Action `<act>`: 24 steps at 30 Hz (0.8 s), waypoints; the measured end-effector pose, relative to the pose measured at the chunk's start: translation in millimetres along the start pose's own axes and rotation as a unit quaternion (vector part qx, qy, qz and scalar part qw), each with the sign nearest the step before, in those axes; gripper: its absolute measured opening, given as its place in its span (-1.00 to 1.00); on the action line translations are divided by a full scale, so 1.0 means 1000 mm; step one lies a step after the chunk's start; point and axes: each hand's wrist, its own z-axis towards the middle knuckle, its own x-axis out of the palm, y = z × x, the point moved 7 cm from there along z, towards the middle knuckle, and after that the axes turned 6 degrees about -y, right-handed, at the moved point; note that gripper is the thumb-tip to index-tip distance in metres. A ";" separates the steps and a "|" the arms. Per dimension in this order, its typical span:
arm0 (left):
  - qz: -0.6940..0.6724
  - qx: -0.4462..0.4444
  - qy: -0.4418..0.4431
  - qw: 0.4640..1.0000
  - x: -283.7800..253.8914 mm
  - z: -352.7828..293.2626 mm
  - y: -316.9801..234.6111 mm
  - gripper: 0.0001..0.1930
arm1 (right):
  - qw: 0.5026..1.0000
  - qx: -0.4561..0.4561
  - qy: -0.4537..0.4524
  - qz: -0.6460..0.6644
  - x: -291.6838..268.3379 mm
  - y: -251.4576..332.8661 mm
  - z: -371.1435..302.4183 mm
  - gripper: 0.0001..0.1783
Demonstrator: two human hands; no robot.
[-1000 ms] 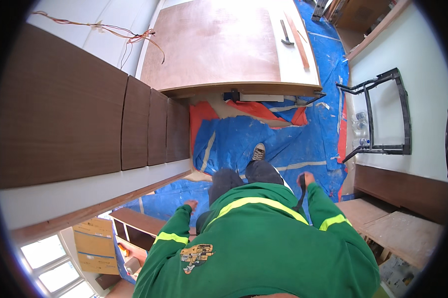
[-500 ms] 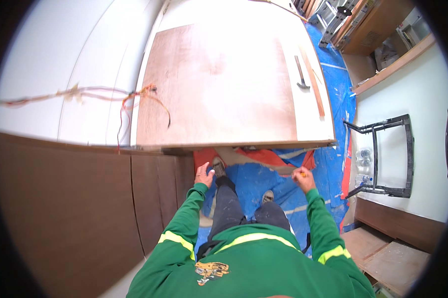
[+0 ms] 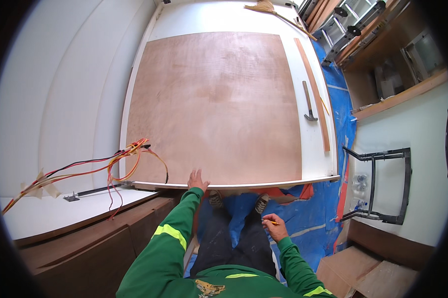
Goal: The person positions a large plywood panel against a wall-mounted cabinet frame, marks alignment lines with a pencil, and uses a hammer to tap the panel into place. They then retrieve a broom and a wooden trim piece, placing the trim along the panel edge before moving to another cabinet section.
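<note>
My left hand (image 3: 198, 180) lies with its fingers stretched over the near edge of a large brown plywood sheet (image 3: 214, 109), which rests on a white panel (image 3: 316, 166). Low on the right, my right hand (image 3: 277, 228) grips a short yellow pencil (image 3: 273, 222), its fingers closed round it and held away from the panel. A claw hammer (image 3: 309, 102) rests on the white panel along the sheet's right side. Beside the hammer runs a long wooden strip (image 3: 313, 94).
Loose red, yellow and black wires (image 3: 127, 154) hang over the sheet's near left corner. Brown cabinets (image 3: 90, 243) stand at left. A broom (image 3: 278, 17) lies at the far edge, near a ladder (image 3: 350, 30). Blue sheeting (image 3: 303, 226) covers the floor; a black metal frame (image 3: 405, 186) stands at right.
I have stepped closer to the panel. My left hand has moved forward onto the sheet's near edge. My right hand has come inward and lower, still with the pencil.
</note>
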 end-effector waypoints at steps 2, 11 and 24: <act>-0.011 -0.025 0.019 0.999 0.013 0.005 -0.003 -0.06 | 1.000 -0.015 0.013 -0.020 0.001 0.007 0.021 -0.80; -0.172 -0.143 -0.010 0.975 0.064 -0.015 -0.010 -0.04 | 0.952 -0.181 -0.190 -0.159 -0.108 0.030 0.180 -0.63; -0.142 0.008 0.027 0.990 0.115 -0.031 -0.130 -0.19 | 0.862 0.005 -0.376 -0.339 -0.190 -0.018 0.384 -0.50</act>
